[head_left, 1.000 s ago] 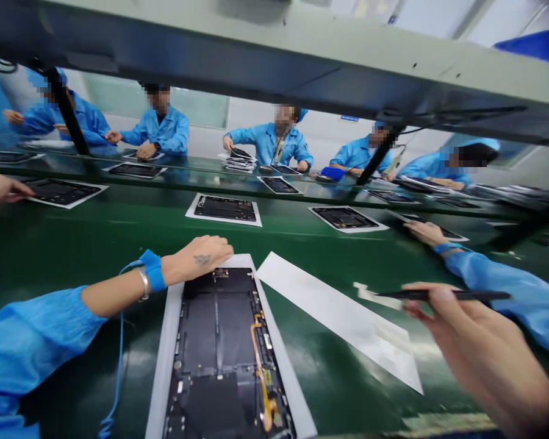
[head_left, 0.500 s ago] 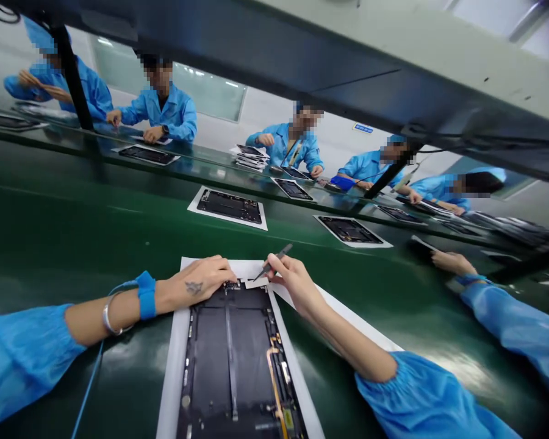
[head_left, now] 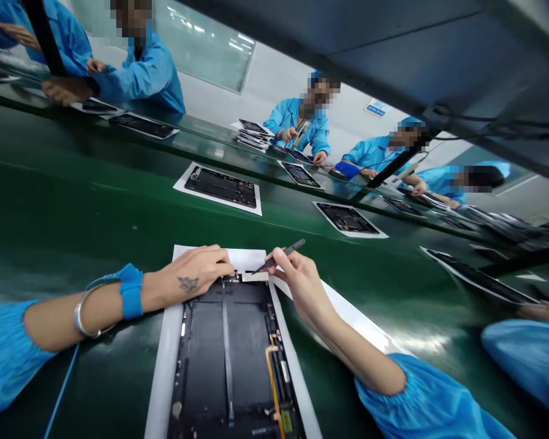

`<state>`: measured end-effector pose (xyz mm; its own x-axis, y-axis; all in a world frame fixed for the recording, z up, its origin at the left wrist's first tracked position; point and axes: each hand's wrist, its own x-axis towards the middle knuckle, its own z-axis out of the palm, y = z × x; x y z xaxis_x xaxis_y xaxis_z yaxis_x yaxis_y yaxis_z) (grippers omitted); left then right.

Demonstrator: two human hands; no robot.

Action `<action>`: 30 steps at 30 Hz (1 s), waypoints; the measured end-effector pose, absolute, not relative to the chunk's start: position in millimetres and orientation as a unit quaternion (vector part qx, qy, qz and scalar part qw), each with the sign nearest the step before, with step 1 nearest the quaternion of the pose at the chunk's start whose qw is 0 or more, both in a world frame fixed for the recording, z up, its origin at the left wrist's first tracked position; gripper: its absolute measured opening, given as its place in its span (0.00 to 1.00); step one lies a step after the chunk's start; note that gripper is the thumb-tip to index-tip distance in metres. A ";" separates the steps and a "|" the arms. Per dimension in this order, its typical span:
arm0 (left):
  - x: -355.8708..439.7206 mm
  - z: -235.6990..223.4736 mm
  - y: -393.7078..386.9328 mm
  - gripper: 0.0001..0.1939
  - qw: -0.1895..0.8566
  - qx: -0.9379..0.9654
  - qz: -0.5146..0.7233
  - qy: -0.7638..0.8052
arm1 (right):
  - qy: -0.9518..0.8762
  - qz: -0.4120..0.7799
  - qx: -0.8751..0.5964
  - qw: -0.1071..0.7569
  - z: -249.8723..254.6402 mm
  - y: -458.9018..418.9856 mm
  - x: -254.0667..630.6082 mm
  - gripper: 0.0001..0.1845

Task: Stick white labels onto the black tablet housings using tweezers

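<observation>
An opened tablet housing (head_left: 247, 341), black inside with a grey flat cable down its middle and an orange one at right, lies on a white sheet (head_left: 158, 378) in front of me. My left hand (head_left: 201, 271) rests over its far left corner, fingers bent and together, gripping the edge; the fingertips are partly hidden. In my right hand (head_left: 299, 277) is a pair of dark tweezers (head_left: 281, 254), pinched between thumb and fingers. Their tip touches or hovers just over a pale strip (head_left: 255, 277) along the housing's far edge; I cannot tell which.
Past my hands, other open tablets (head_left: 222, 186) (head_left: 348, 218) lie on white sheets on the green surface (head_left: 110, 213). Another white sheet (head_left: 348, 305) lies under my right forearm. Co-workers in blue sit opposite; a co-worker's sleeve (head_left: 526, 360) is at right. A blue wrist-strap cord (head_left: 61, 390) trails from my left wrist.
The view has shifted and tilted slightly. My hands keep their places at the housing's far edge. The co-worker's hand at right has moved nearer, beside a tablet; one opposite reaches out at left.
</observation>
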<state>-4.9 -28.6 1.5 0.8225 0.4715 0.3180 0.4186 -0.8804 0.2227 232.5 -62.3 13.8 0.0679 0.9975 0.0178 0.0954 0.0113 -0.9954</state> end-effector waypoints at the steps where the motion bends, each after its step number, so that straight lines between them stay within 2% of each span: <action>1: -4.7 2.1 -29.0 0.19 0.072 0.951 0.183 0.237 | -0.509 0.454 -0.538 0.495 12.7 -62.8 231.9 0.24; 30: -4.8 2.7 -29.1 0.16 0.062 0.955 0.173 0.234 | -0.488 0.471 -0.542 0.496 5.0 -64.1 231.9 0.25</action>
